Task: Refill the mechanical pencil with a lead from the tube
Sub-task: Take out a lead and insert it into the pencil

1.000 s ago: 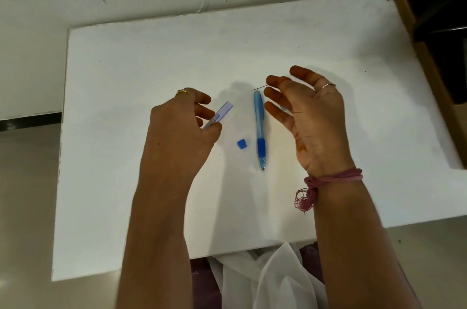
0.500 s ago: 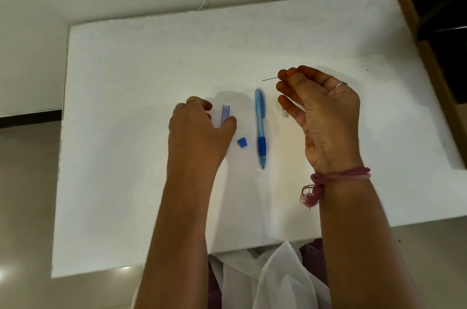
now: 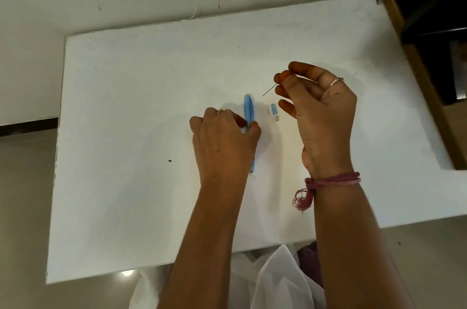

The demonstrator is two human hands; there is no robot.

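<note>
Item: pencil (image 3: pixel 248 116), blue, see-through, lying on the white counter (image 3: pixel 126 132) w/ its long axis running away from the person; tip end is pointing toward the person, back end away. Left hand (image 3: pixel 223 143) is resting over its middle, thumb and fingers closing on the barrel; grip looks clamped on the pencil, though the far-side fingers are hidden so contact there can't be confirmed. Likely reason: steadying or picking up the barrel so the open back end can take a refill. Item: lead (image 3: pixel 270 89), thin dark stick, being pinched at one end btw thumb and fingertips of the right hand (image 3: pixel 321 109); grip is closed on it, free end is slanting down-left toward the pencil's back end, near but apart. Held high, off the counter, prob. to keep so brittle a stick from snapping and to line it up for feeding in. Item: small blue-and-clear cap piece (image 3: pixel 274 112), lying on the counter btw the pencil and the right hand, just beside both, touching neither; prob. the pencil's end cap, parked within reach for refitting. Tube: not visible, poss. under the left hand, can't tell. Status, by judgement: lead is out, insertion not yet done.
</note>
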